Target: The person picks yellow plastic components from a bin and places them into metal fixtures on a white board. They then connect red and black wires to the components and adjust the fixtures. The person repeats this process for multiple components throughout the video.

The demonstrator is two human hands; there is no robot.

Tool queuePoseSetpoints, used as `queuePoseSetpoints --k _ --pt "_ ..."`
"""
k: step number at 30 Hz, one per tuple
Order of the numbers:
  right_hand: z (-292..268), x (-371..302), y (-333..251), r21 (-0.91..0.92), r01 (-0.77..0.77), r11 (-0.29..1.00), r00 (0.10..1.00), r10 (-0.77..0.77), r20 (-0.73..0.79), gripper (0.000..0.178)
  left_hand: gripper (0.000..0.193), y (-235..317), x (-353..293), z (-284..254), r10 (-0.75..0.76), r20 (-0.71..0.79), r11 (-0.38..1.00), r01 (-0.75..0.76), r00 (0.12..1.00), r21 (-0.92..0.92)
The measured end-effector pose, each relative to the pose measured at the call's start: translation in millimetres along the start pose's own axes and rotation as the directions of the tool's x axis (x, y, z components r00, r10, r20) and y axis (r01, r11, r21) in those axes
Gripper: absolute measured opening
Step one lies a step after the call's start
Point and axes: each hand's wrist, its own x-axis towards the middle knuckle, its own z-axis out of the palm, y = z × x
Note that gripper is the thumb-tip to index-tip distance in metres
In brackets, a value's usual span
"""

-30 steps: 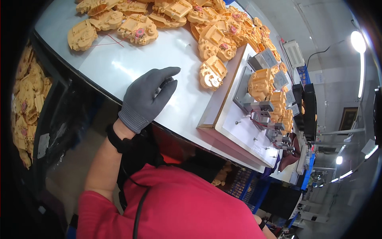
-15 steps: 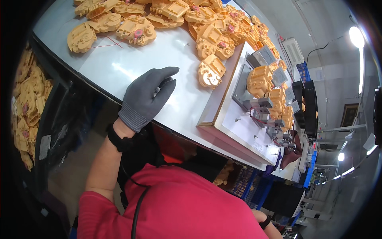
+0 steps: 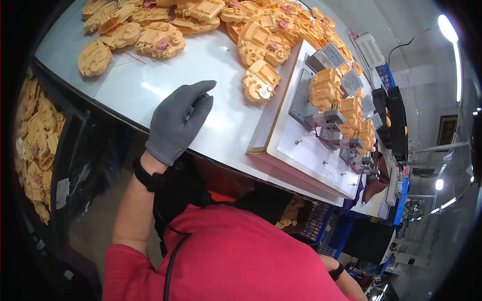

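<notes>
My left hand [image 3: 178, 118], in a grey knit glove, rests at the near edge of the white table [image 3: 221, 135]. Its thumb and index finger reach forward with a gap between them, and nothing shows in that gap. The other fingers are mostly hidden behind. A little to the right, apart from the hand, lies a single yellow plastic housing [image 3: 261, 82] with a pale round disc on it. Of my right arm only the forearm and a dark wristband show at the lower right; the hand itself is out of the picture.
Many yellow housings [image 3: 201, 10] are heaped along the far side, some with pink parts and a thin red wire. At right a white raised board [image 3: 309, 155] carries metal fixtures holding yellow housings [image 3: 325, 89]. A black bin [image 3: 75, 150] of housings stands at left.
The whole view has shifted slightly, so the table items appear a little further left and the fixtures lower. My left hand keeps nearly the same pose at the table edge.
</notes>
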Motion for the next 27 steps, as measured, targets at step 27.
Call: queuePoseSetpoints --k 27 --pt "-147 57 28 -0.290 0.924 -0.251 -0.331 -0.142 -0.933 0.017 0.037 -22 5 5 -0.224 0.010 0.974 0.225 0.974 -0.011"
